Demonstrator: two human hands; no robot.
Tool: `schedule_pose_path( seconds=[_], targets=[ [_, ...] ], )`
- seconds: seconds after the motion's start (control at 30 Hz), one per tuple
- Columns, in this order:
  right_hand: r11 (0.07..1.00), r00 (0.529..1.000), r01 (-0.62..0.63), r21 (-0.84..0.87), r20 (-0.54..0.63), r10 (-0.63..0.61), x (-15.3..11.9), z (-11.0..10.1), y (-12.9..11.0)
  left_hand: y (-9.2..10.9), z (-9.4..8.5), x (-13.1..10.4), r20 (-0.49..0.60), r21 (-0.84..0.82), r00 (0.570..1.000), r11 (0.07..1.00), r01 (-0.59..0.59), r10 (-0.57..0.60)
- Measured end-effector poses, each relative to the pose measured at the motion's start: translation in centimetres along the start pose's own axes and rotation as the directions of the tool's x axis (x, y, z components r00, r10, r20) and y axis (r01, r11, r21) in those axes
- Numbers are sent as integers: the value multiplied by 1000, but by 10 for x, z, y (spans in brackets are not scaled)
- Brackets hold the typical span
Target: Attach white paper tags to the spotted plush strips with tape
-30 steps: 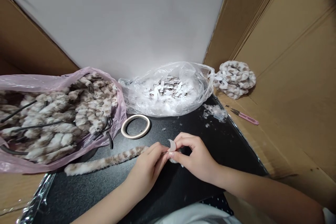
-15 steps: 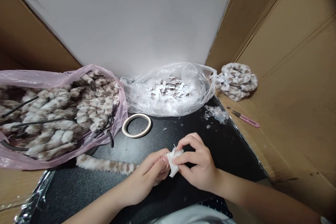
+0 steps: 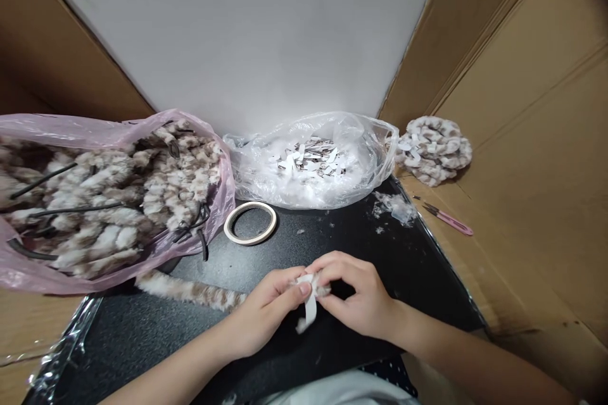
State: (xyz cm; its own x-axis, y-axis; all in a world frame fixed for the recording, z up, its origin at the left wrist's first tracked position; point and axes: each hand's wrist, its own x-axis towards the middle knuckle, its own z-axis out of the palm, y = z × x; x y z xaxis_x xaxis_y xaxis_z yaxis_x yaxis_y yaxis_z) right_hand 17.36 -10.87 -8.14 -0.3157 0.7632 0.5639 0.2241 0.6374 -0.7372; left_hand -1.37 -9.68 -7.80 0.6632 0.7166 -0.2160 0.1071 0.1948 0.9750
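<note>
A brown-and-white furry strip (image 3: 190,291) lies across the black tabletop and runs into my left hand (image 3: 263,310), whose fingers are closed around its end. Under the left thumb is a narrow white strip (image 3: 310,311), its loose end hanging down with a bit of fluff at the tip. My right hand (image 3: 361,296) is closed too, thumb and fingertips pinching the fluffy end just right of the white strip. Both hands meet above the front of the table. The fingers partly hide where fur and white strip come together.
A pink plastic bag (image 3: 227,186) full of furry strips and dark cords sits left. Behind are a clear bag (image 3: 266,193) of white tags and a roll of tape (image 3: 250,240). To the right are a furry bundle (image 3: 437,149), pink-handled snips (image 3: 453,223) and fluff scraps (image 3: 396,207).
My right hand has shifted from the white piece onto the fluffy end. The white strip now hangs down under my left thumb, and fur shows between the hands. The view has shifted slightly.
</note>
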Motion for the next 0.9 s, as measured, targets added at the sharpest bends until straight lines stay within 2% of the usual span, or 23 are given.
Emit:
schedule_pose_path(
  seconds=[0.1, 0.2, 0.3, 0.4, 0.47, 0.53, 0.63, 0.73, 0.83, 0.9],
  targets=[
    [994, 997, -75, 74, 19, 74, -1, -3, 1, 8, -4, -1, -3, 181, 999, 983, -34, 35],
    [999, 995, -49, 13, 83, 47, 1, -8, 2, 13, -6, -2, 25, 222, 1000, 975, -17, 11],
    [994, 986, 67, -89, 156, -52, 4, -14, 5, 9, -7, -1, 55, 128, 997, 991, 49, -56],
    [958, 954, 211, -196, 256, -158, 7, -18, 8, 1, -8, 0, 88, -44, 973, 975, 216, -212],
    [946, 936, 233, -226, 317, -155, 8, -20, 9, -2, -10, 0, 126, -113, 950, 947, 300, -286],
    [961, 927, 191, -201, 358, -110, 11, -22, 8, -2, -11, 0, 151, -110, 943, 943, 315, -298],
    [987, 918, 87, -135, 397, -26, 16, -24, 5, 5, -13, -1, 164, -29, 947, 958, 286, -278],
    [993, 907, 22, -116, 420, 29, 21, -26, 3, 12, -13, -1, 160, 128, 963, 972, 199, -218],
    [990, 891, -35, -139, 445, 94, 25, -28, 1, 14, -11, 0, 54, 332, 994, 941, 67, -90],
    [985, 879, -66, -160, 459, 133, 27, -29, 0, 11, -9, 1, -18, 448, 1000, 894, -2, 12]
  ],
)
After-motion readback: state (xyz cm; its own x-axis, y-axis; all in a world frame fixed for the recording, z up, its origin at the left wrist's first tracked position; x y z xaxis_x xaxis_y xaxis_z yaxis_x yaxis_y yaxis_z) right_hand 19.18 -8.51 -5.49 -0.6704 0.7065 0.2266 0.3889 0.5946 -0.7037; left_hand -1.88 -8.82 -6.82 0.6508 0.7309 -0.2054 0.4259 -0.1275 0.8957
